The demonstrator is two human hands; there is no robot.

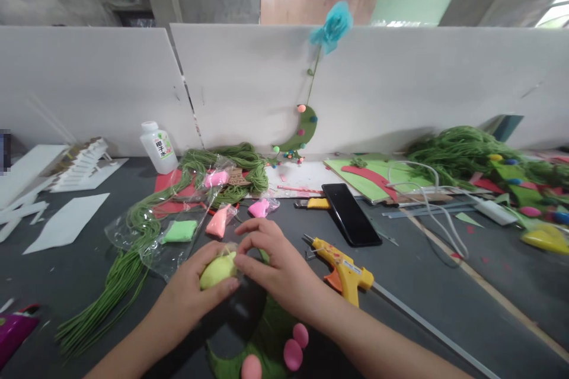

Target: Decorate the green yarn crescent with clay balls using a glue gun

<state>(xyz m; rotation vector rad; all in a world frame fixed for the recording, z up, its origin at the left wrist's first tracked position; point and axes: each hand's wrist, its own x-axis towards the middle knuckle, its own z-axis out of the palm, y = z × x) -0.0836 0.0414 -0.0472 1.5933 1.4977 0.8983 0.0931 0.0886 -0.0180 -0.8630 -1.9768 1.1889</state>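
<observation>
My left hand [189,285] is closed around a lump of pale yellow modelling clay [217,271] that seems to be in a thin clear wrapper. At the clay's upper right side, the bent fingers of my right hand [272,260] pinch the edge of the wrapper. Beneath my hands lies a dark green crescent [269,337], partly hidden by my right forearm. Pink balls [293,354] and a peach ball [251,367] sit on it. Just beyond my fingers are wrapped packets of orange clay [217,222], pink clay [259,208] and green clay [180,231].
A yellow glue gun [344,266] with a long glue stick lies right of my hands, near a black phone [351,213] and a utility knife [313,204]. Green cord [111,296] trails at left. A white bottle [159,148] and a decorated crescent [306,127] stand behind.
</observation>
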